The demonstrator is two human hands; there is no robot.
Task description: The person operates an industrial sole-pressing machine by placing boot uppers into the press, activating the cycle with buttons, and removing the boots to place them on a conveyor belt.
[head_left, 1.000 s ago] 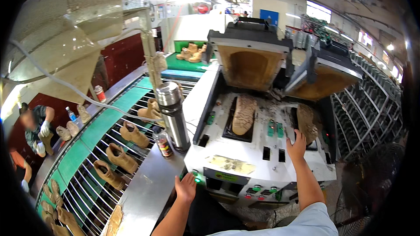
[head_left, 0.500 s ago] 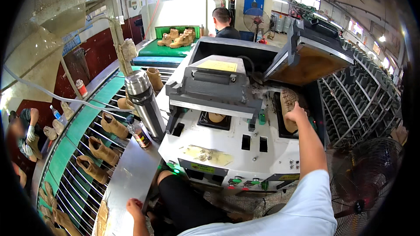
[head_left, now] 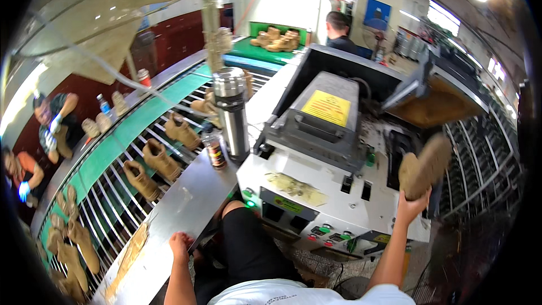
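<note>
A tan boot [head_left: 428, 161] is gripped in my right hand [head_left: 413, 208], its sole partly turned toward me. It is held above the right side of a white two-station press [head_left: 316, 192], apart from the dark recessed mould [head_left: 400, 149]. Over that mould the right lid [head_left: 446, 99] stands tilted up. On the left station the grey lid [head_left: 316, 138] is lowered. My left hand [head_left: 180, 244] hovers by the edge of the metal side table [head_left: 178, 206], fingers curled, with nothing visible in them.
Left, a roller conveyor [head_left: 121, 214] carries several tan boots [head_left: 161, 158]. A steel flask [head_left: 232, 118] and a bottle [head_left: 214, 149] stand on the side table's far end. Two people work beyond the conveyor; another person [head_left: 340, 34] is behind the press. Racks [head_left: 480, 158] stand right.
My right hand has lifted the boot out of the right mould and drawn it nearer, tipping its sole toward me. My left hand stays near the side table. The view has shifted.
</note>
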